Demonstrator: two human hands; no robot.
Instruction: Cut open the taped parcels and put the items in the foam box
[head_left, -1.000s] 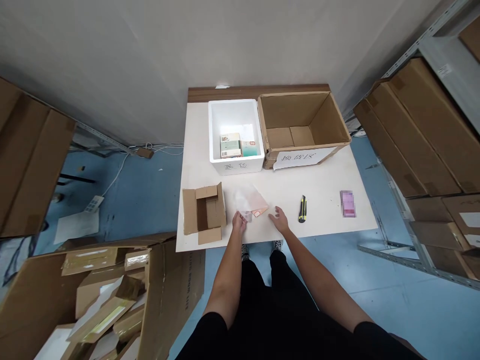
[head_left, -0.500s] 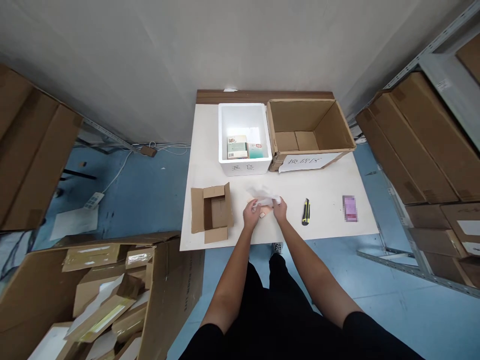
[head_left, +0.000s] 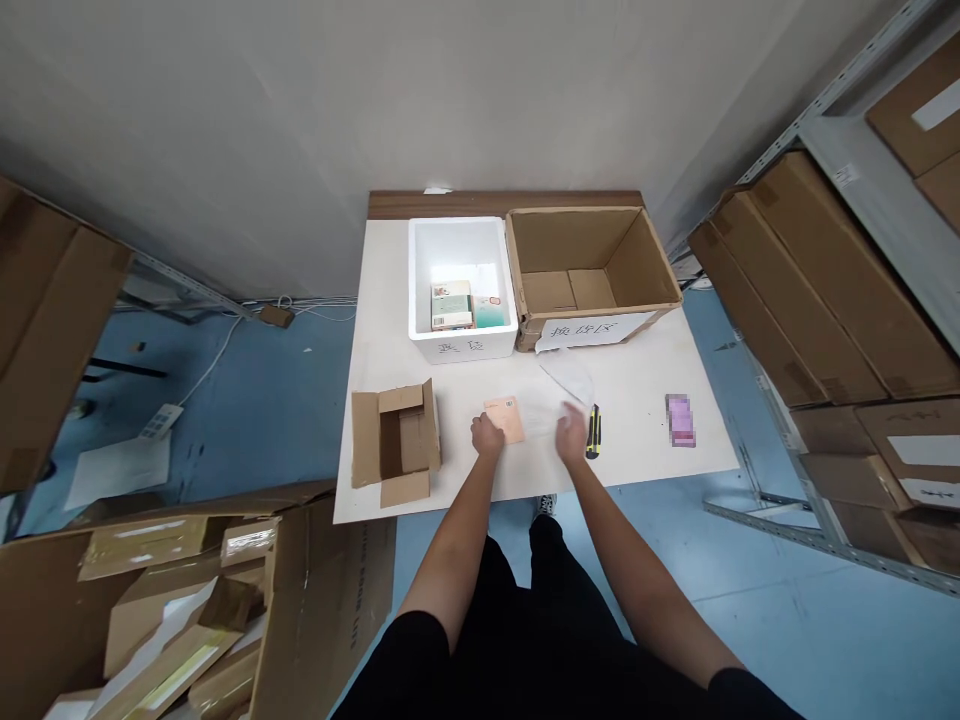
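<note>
Head view: foam box [head_left: 480, 350] holds cartons [head_left: 453, 305]; left hand [head_left: 487, 434] grips packet [head_left: 508, 418], right hand [head_left: 571, 434] bag [head_left: 570, 377].

On the table [head_left: 637, 390], a white foam box [head_left: 463, 348] holds small printed boxes [head_left: 451, 308]. Just right of the foam box stands a big open carton [head_left: 570, 240] bearing a paper sign [head_left: 596, 328]. In front of the foam box, the left hand [head_left: 487, 435] grips the edge of a peach packet [head_left: 508, 420]. In front and rightward of the foam box are the blurred right hand [head_left: 572, 432], a clear bag [head_left: 568, 375] and a knife [head_left: 594, 432]. A small open carton [head_left: 412, 440] sits front-left of the foam box.
</note>
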